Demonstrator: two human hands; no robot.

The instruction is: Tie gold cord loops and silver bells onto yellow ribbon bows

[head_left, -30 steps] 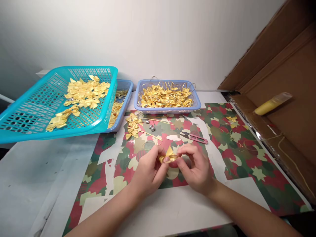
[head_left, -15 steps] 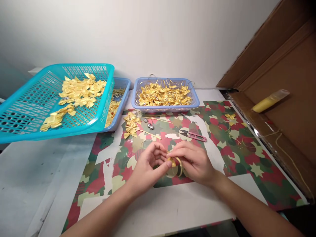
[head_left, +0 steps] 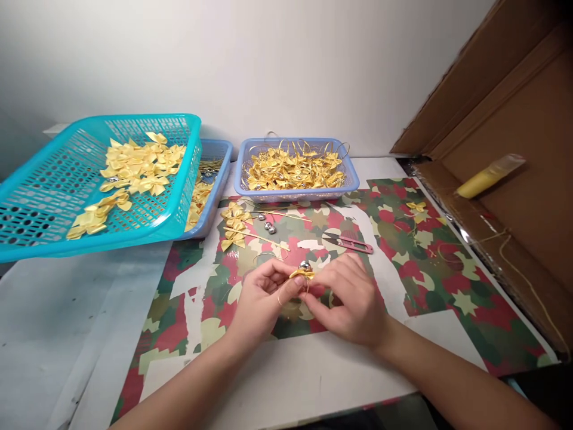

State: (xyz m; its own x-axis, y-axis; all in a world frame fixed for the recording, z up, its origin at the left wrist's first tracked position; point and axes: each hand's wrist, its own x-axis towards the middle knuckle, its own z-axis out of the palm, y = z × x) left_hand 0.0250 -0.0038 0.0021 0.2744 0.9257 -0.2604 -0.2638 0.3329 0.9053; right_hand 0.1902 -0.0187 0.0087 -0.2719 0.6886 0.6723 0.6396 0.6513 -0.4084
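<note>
Between thumb and fingers, my left hand (head_left: 264, 295) is closed on a yellow ribbon bow (head_left: 296, 273). A shiny silver bell (head_left: 305, 265) sits on top of the bow. My right hand (head_left: 351, 295) pinches thin gold cord (head_left: 307, 285) just under the bow; the fingers partly hide it. Beyond my hands, more yellow bows (head_left: 235, 224) lie with gold cords across them, and loose silver bells (head_left: 270, 227) are beside these. Thread snips with pink handles (head_left: 353, 243) rest on the patterned sheet a little past my right hand.
A blue basket (head_left: 295, 194) of finished-looking bows with cords stands at the back. At left, a turquoise basket (head_left: 172, 224) of bows overlaps another blue basket (head_left: 210, 212). A cardboard wall (head_left: 501, 113) closes the right side, with a yellow-filled tube (head_left: 486, 178) against it.
The bow has turned so that its silver bell now shows on top. The gold cord loop beside my right hand has gone from sight, and the right fingers have shifted below the bow.
</note>
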